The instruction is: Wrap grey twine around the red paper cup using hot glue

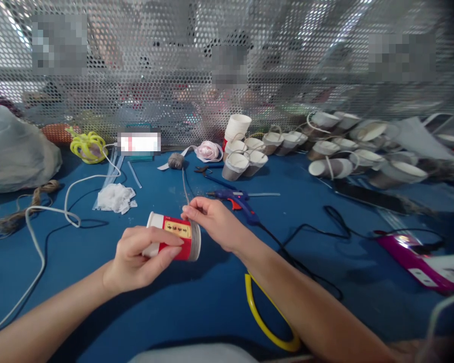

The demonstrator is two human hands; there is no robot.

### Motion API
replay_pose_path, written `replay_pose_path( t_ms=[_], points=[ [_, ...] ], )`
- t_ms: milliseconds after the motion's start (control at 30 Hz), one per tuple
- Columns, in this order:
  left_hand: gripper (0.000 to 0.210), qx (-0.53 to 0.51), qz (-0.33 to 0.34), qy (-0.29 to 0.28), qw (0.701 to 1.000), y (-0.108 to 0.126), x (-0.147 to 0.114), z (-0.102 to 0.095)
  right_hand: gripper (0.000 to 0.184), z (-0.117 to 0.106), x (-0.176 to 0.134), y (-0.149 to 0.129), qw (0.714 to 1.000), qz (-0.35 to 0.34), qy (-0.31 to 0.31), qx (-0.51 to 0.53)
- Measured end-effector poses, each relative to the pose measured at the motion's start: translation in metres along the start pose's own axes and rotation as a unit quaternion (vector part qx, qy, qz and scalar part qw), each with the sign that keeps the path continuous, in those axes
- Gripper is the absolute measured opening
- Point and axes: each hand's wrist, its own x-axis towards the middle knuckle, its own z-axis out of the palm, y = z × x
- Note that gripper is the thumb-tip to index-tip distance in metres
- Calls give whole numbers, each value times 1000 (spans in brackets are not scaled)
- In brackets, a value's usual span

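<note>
My left hand (142, 257) is wrapped round a red and white paper cup (185, 248), which lies tilted on its side above the blue table. Grey yarn is wound in a band near the cup's right end. My right hand (212, 219) pinches the grey yarn (185, 187) between thumb and fingertips, close to the cup's upper edge. From there the strand runs back to a small grey yarn ball (176, 161). A blue glue gun (234, 197) with a red trigger lies just behind my right hand.
Wrapped cups with handles (236, 164) stand at the back, and more lie at the right. Pliers (208, 169), white ribbon (209, 150), crumpled white material (116, 198) and a yellow loop (265, 322) lie around. Cables cross both sides. A perforated metal screen (166, 91) bounds the rear.
</note>
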Motion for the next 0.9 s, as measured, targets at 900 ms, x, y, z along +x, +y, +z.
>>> replay_pose_path(
  t_ms=[900],
  points=[
    [28,-150,-216,-27,964,-22,2,12,24,-5,-15,1,991,51,-15,121]
  ],
)
